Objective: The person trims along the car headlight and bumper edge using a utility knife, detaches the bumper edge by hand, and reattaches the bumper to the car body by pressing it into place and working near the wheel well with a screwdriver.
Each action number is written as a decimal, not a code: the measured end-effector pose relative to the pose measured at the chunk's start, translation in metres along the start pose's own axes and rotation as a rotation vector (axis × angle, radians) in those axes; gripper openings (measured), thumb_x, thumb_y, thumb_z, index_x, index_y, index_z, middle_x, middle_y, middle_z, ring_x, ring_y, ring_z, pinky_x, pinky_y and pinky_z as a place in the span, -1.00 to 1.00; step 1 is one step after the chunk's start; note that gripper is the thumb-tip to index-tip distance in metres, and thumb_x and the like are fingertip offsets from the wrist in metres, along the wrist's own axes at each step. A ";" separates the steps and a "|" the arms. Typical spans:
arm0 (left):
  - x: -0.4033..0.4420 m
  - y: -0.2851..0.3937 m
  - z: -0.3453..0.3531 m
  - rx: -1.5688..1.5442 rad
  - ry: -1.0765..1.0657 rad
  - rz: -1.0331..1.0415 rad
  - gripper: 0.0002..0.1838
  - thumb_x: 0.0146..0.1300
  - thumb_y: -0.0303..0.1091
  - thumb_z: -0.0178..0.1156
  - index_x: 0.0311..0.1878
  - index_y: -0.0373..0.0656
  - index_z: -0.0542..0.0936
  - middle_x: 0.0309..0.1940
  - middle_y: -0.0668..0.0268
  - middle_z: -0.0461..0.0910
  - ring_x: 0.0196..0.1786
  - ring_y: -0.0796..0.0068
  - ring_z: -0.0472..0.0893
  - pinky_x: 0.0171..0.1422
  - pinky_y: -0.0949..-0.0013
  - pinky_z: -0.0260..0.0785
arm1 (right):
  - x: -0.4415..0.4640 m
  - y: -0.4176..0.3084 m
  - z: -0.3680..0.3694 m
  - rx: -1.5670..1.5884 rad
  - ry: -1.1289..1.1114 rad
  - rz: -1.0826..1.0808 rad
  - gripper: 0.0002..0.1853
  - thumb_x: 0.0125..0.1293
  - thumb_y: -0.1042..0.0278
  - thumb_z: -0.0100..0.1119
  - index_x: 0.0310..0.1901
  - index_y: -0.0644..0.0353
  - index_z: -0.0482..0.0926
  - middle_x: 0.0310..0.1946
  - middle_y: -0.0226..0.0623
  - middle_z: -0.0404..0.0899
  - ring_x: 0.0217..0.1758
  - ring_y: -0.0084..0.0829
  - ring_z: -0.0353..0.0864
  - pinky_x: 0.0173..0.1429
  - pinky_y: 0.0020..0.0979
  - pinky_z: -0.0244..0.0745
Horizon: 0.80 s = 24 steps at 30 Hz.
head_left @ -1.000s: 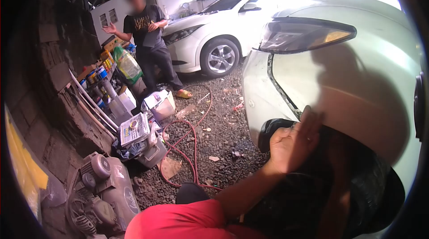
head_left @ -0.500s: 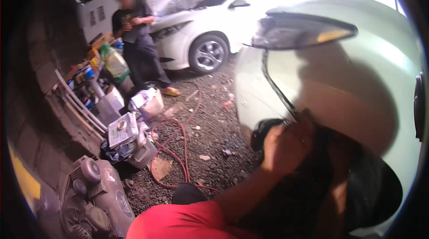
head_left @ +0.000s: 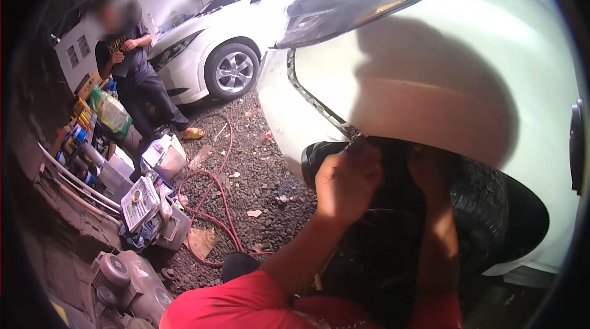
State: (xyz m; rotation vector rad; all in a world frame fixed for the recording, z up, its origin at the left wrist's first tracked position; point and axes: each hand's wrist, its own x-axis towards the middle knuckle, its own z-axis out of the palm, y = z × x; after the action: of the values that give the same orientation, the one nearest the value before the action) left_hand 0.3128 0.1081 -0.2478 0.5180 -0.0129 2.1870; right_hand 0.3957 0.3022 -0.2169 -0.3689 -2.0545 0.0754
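A white car's fender (head_left: 442, 101) and front bumper (head_left: 278, 123) are before me, with a gap between them. Along that gap runs a notched strip (head_left: 316, 105), from below the headlight (head_left: 350, 14) down to the wheel arch. My left hand (head_left: 347, 182) is closed at the strip's lower end by the arch edge; its fingertips are in shadow, so what they grip cannot be made out. Further right, my right hand (head_left: 428, 172) reaches up under the fender lip, its fingers hidden in the dark. Behind it is the front tyre (head_left: 482, 203).
A person (head_left: 132, 64) stands by another white car (head_left: 212, 37). A red hose (head_left: 227, 215) lies looped on the gravel (head_left: 267, 175). Boxes (head_left: 165, 155), a newspaper-topped bin (head_left: 140, 203) and an air compressor (head_left: 144, 286) line the left side.
My view has shifted, so the surroundings appear further left and the headlight higher. The notched strip in the gap shows more clearly. Both hands stay at the wheel arch edge.
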 end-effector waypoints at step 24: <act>-0.012 -0.005 -0.012 1.404 0.237 0.349 -0.20 0.46 -0.42 0.37 0.68 -0.26 0.24 0.41 0.03 0.62 0.45 0.14 0.62 0.45 0.16 0.52 | -0.021 0.032 0.038 -0.119 -0.406 -0.035 -0.65 0.55 0.21 0.13 0.14 0.28 0.70 0.13 0.20 0.70 0.25 0.23 0.65 0.35 0.14 0.50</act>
State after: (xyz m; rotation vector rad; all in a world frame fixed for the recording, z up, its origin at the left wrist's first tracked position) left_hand 0.3185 0.1040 -0.2638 1.0236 1.7435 2.2757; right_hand 0.3798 0.3301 -0.2599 -0.4165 -2.4740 0.0060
